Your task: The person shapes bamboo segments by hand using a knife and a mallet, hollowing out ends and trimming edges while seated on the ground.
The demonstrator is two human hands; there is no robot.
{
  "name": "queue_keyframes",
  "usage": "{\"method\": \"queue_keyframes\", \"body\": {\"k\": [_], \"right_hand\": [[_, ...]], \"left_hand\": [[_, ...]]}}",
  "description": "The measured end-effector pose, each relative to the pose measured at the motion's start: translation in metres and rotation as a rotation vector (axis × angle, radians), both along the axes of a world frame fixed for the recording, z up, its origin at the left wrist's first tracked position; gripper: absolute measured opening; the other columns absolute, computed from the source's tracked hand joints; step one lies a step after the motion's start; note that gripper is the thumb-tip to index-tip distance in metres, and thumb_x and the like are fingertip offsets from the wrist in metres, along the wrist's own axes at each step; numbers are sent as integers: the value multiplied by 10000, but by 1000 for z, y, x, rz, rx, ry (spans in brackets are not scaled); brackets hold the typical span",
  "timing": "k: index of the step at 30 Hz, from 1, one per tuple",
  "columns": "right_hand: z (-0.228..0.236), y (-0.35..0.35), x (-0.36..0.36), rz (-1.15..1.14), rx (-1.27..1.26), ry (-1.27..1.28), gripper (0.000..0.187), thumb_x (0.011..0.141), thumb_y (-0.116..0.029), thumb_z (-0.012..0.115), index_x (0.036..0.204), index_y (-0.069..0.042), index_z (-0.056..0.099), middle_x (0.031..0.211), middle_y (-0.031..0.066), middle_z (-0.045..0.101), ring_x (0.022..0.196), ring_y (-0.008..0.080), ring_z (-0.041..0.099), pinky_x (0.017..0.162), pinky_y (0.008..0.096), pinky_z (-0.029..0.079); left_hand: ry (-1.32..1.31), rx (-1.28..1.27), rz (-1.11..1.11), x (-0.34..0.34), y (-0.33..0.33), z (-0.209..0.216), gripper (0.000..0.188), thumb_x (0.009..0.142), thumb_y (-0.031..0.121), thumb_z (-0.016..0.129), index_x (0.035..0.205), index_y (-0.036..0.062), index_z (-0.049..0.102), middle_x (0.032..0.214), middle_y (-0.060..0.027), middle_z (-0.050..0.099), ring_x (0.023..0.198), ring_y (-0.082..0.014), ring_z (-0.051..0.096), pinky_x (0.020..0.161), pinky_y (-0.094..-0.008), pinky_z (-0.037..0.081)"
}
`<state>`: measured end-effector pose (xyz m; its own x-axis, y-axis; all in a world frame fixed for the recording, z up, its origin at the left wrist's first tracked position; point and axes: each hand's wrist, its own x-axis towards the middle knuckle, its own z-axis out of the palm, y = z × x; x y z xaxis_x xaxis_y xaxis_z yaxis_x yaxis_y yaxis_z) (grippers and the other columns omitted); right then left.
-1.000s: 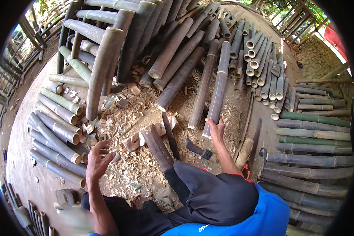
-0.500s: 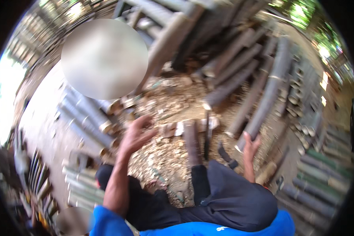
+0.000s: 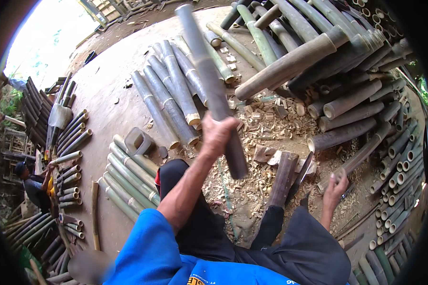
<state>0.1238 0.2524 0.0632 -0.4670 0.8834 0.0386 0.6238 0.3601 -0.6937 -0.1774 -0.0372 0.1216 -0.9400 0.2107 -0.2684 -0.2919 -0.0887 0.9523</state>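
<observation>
My left hand is closed round a dark grey bamboo tube, which slants up and to the left above the ground. At the right, my right hand has its fingers curled at the lower end of a brownish bamboo pole. Between my legs a dark bamboo piece rests against a pale chopped wood block. A dark machete-like blade lies close along its right side.
Wood chips cover the ground ahead. Bamboo tubes lie at the left front, with greenish ones nearer me. A large bamboo stack rises at the far right. Another person sits at the far left.
My left hand, empty before, now holds a bamboo tube. My right hand has moved from that tube's end to another pole. The view has swung to the left.
</observation>
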Motion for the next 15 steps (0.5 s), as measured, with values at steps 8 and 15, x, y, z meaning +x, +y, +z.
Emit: {"method": "queue_keyframes", "body": {"k": [8, 15], "right_hand": [[-110, 95, 103, -66, 5, -251, 553, 964, -448, 606, 1143, 71, 670, 1406, 224, 514, 1221, 417, 510, 1053, 445, 396], [-75, 75, 15, -263, -43, -258, 972, 838, -588, 705, 1436, 103, 375, 1360, 352, 514, 1255, 450, 537, 1048, 473, 442]], "left_hand": [[27, -726, 397, -108, -140, -75, 591, 601, 255, 882, 1013, -63, 602, 964, -184, 680, 849, -278, 664, 742, -418, 567], [-124, -1101, 510, -99, -188, -89, 685, 570, 268, 888, 1063, -142, 646, 1036, -254, 707, 902, -334, 713, 818, -424, 591]]}}
